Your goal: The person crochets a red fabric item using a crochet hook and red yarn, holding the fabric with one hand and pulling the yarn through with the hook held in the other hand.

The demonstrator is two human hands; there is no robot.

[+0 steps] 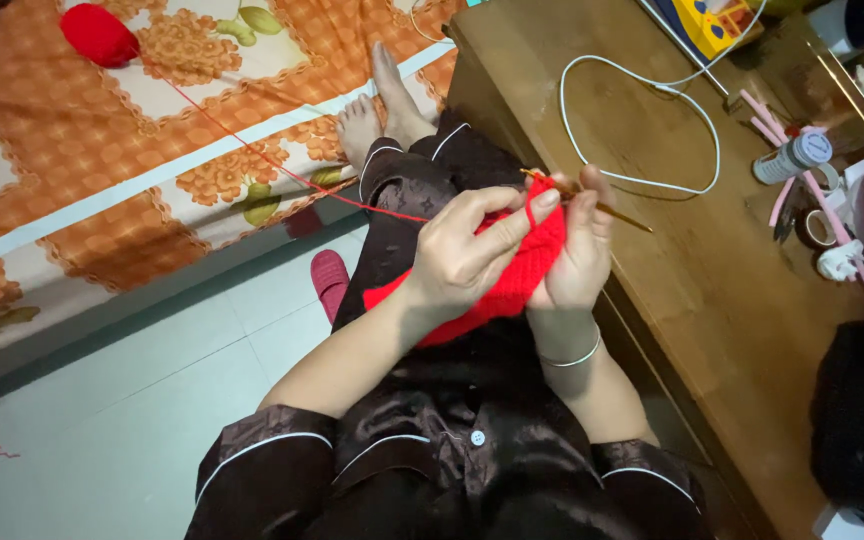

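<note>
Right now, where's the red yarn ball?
Head view, top left: the red yarn ball lies on the orange floral bedspread, its strand running down-right to the red knitted piece in both hands.

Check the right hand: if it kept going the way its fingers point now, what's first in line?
The right hand points up-frame over the wooden table. First in that line looks like the white cable looped on the tabletop, though depth is unclear and it may pass above.

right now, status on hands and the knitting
Left hand and right hand gripping red knitted piece. Needle in right. Yarn runs clear to ball.
</note>
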